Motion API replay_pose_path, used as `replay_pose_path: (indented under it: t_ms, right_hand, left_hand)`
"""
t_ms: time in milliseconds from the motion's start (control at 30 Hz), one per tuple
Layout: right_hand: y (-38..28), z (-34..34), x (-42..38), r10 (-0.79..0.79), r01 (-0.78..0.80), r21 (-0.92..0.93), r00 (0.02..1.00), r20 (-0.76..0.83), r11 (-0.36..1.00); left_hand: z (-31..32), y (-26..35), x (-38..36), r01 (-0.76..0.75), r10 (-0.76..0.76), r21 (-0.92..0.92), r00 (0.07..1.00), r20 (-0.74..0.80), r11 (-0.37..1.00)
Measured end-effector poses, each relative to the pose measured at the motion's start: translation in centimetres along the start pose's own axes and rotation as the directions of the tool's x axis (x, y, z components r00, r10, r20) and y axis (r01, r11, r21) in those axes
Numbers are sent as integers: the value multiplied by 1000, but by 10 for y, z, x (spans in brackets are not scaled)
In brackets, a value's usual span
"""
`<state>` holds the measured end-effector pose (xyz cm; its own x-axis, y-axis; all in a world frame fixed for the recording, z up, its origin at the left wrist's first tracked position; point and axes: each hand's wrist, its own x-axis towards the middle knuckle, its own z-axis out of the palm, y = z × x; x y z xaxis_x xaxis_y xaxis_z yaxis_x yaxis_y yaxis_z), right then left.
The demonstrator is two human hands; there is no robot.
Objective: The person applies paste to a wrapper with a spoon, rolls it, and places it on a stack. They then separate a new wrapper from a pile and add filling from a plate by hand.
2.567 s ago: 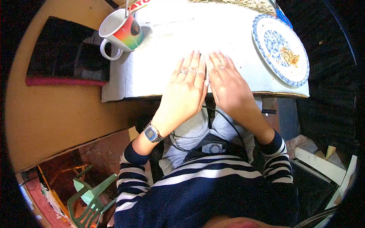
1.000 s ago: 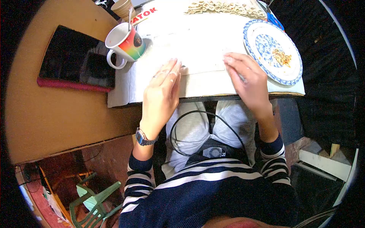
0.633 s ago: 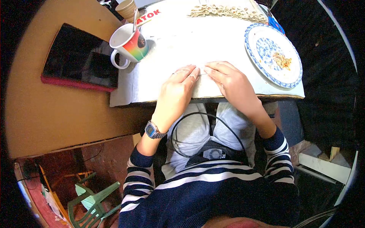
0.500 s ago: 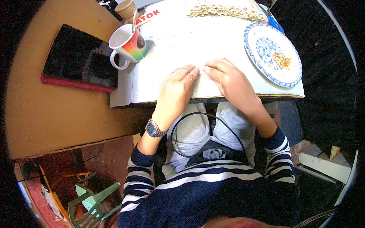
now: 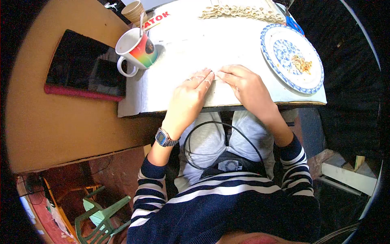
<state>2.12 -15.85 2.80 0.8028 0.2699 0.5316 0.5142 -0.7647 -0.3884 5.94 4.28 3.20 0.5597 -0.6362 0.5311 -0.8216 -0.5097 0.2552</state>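
Observation:
Near the front edge of the white-covered table, my left hand (image 5: 190, 91) and my right hand (image 5: 246, 85) face each other with fingertips almost meeting. The fingers of both are bent and pressed together around a thin, pale piece (image 5: 215, 78), mostly hidden and hard to tell from the white surface. White residue marks the left fingers. To the right of my right hand lies a blue-and-white plate (image 5: 271, 61) with a small heap of brown, crumbly food (image 5: 302, 64). Several small pale rolls (image 5: 239, 13) are lined up at the table's back.
A colourful mug (image 5: 140, 51) holding a spoon stands left of my hands, with a tan cup (image 5: 133, 11) behind it. A dark tablet-like device (image 5: 87, 63) rests on the brown table. Blue-handled scissors (image 5: 294, 26) lie behind the plate. A black cable (image 5: 185, 148) loops over my lap.
My left fingers have shifted slightly and sit closer together. My right hand has barely moved and both hands stay at the same spot. The view has tilted a little.

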Motion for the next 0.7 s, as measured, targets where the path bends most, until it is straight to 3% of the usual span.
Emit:
replay_pose_path:
  t_ms: [433, 700]
  right_hand:
    - [2, 1, -6, -79, 78, -112, 997, -3, 991]
    - [1, 4, -5, -32, 30, -66, 999, -25, 997]
  left_hand:
    - [0, -1, 0, -2, 2, 5, 1000, 13, 1000]
    - [5, -1, -3, 37, -37, -20, 999, 3, 999]
